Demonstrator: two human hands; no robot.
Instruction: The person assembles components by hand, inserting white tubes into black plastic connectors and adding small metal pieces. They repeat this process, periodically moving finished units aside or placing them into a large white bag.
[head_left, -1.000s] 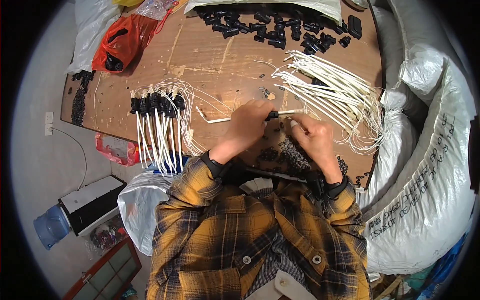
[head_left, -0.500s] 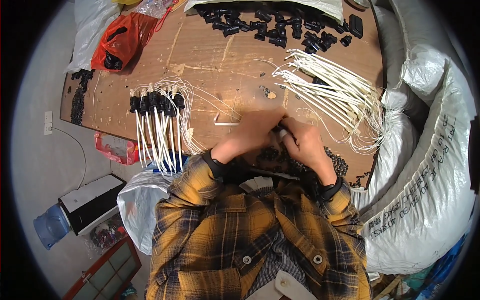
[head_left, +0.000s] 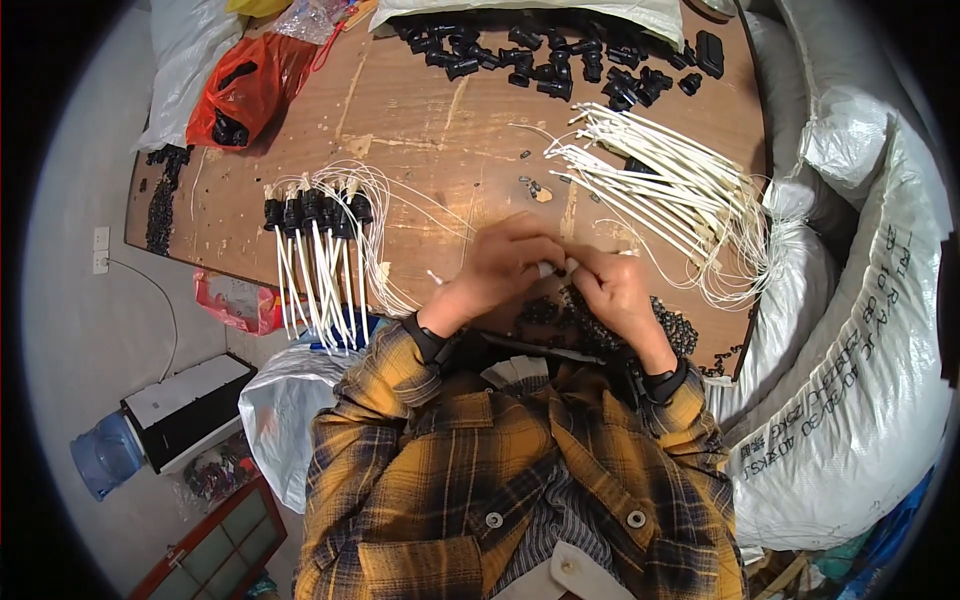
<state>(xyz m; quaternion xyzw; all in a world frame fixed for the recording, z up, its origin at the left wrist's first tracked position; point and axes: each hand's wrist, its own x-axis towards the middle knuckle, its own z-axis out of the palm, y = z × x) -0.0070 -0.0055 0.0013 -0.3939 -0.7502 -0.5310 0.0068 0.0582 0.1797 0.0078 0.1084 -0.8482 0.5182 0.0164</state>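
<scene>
Wooden table [head_left: 420, 130] carries, at 2 o'clock of the hands, a loose sheaf of white sleeved wires [head_left: 660, 195]; at 9 o'clock, a finished bundle with black caps [head_left: 315, 215]; at 12 o'clock, scattered black connectors [head_left: 560, 60]. We hold one white wire end [head_left: 556, 268] at table's near edge, pinched between left hand [head_left: 505, 270] and right hand [head_left: 612, 292], both curled nearly closed on it; we judge it light, limp, thin, slightly slick; best gripped close behind the tip, sleeve white, tip small and hard to resolve.
</scene>
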